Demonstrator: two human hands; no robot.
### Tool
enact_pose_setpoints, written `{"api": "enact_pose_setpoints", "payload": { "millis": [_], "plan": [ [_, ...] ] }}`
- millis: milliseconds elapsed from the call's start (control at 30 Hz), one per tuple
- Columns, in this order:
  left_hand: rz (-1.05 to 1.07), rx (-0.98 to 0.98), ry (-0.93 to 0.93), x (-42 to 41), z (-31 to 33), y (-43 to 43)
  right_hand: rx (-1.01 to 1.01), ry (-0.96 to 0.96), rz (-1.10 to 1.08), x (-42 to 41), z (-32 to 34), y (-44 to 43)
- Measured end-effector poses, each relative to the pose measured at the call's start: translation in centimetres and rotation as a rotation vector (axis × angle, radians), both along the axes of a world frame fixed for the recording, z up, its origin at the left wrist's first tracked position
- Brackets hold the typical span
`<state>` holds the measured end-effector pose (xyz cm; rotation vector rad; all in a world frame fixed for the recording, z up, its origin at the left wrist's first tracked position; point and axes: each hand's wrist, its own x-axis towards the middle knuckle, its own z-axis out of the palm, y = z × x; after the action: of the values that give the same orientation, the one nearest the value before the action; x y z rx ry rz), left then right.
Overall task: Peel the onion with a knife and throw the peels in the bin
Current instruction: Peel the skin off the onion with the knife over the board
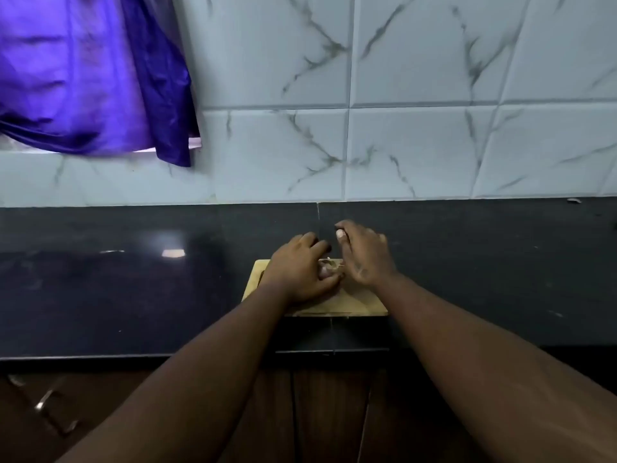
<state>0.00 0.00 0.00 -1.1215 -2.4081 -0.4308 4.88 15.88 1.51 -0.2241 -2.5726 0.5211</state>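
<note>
1. Head view: a small wooden cutting board (354,304) lies at the centre of the frame, slightly below the middle, on a dark polished countertop (133,289). Both forearms reach up from the bottom edge of the frame and cover much of the board.
2. The onion (329,266) sits over the upper part of the board, between the two hands. Only a small pale, purplish patch with papery skin shows; the rest is hidden by fingers.
3. The left hand (297,272) lies over the onion from the left of it, fingers curled around it and thumb pressed against its lower side, so it grips the onion.
4. The right hand (364,253) is just right of the onion, fingers bent and pointing toward the upper part of the frame, thumb raised. It touches or nearly touches the onion's right side; whether it holds anything I cannot tell, since the palm side is hidden.
5. The countertop is glossy, with a window reflection at centre left and a thin seam running above the hands.
6. Behind it, across the upper half, stands a wall of large white tiles (417,61) with grey marble veining.
7. A shiny purple cloth (83,71), satin-like and creased, hangs in the upper left.
8. Dark wood cabinet doors with a metal handle (45,402) fill the bottom left.
</note>
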Motion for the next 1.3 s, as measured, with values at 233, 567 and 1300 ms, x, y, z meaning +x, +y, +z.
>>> {"api": "enact_pose_setpoints", "payload": {
  "millis": [233,567,1300],
  "plan": [
    [0.081,0.137,-0.183,-0.5,0.3,1.0,-0.239,-0.114,0.246,0.6,-2.0,0.9],
    [0.141,0.526,-0.31,-0.5,-1.5,1.8,-0.498,-0.054,0.35,-0.5,-3.7,1.5],
    [-0.189,0.839,-0.618,-0.5,-2.1,1.8,-0.725,0.329,0.393,0.3,-3.9,2.1]
  ]
}}
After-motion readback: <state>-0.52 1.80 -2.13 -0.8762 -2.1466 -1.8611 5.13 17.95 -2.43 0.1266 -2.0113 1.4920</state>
